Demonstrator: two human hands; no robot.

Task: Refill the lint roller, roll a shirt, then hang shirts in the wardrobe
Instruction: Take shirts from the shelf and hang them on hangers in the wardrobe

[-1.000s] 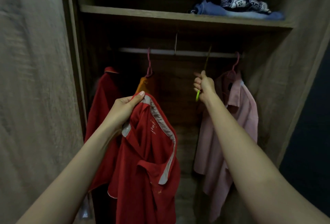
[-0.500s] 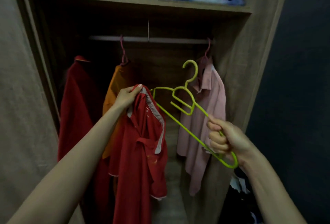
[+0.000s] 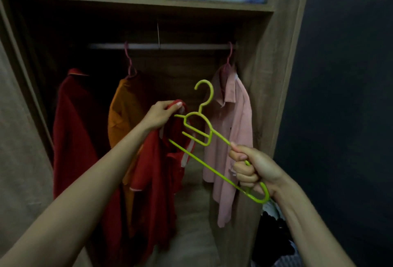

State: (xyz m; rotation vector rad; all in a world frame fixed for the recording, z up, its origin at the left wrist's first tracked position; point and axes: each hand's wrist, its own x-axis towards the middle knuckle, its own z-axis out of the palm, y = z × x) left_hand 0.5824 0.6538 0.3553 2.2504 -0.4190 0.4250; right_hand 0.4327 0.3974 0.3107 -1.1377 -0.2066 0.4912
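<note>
Red shirt [image 3: 157, 160]: it hangs limp from my left hand [image 3: 161, 115] in front of the open wardrobe [image 3: 276, 75], not yet on a hanger.
Left hand: it pinches the collar at its top edge, and the body and sleeves drop free below.
Green hanger [image 3: 204, 126]: it is off the rail [image 3: 180, 46] and tilted with the hook uppermost. Its far tip is at the collar, touching or just beside it; I cannot tell which.
Right hand [image 3: 253, 168]: it is clenched round the hanger's sloping arm close to the rounded end.
Shirt handling: I judge it soft and light with no stiffness of its own, so it folds wherever nothing supports it. The pale-trimmed collar looks like the firmest part and the right place for my pinch. With a single pinch, the neck opening may sag shut.
Hanger handling: it is thin plastic, and I expect it to be light and fairly stiff with a little flex. Held at one end, the free tip is likely to wander and may snag the cloth.
Where to hold next: I would keep hold of the collar and spread the neck open before feeding the tip through.
Neighbours: an orange shirt [image 3: 123, 113] and a pink shirt [image 3: 231, 130] hang on the rail, with bare rail between their hooks.
</note>
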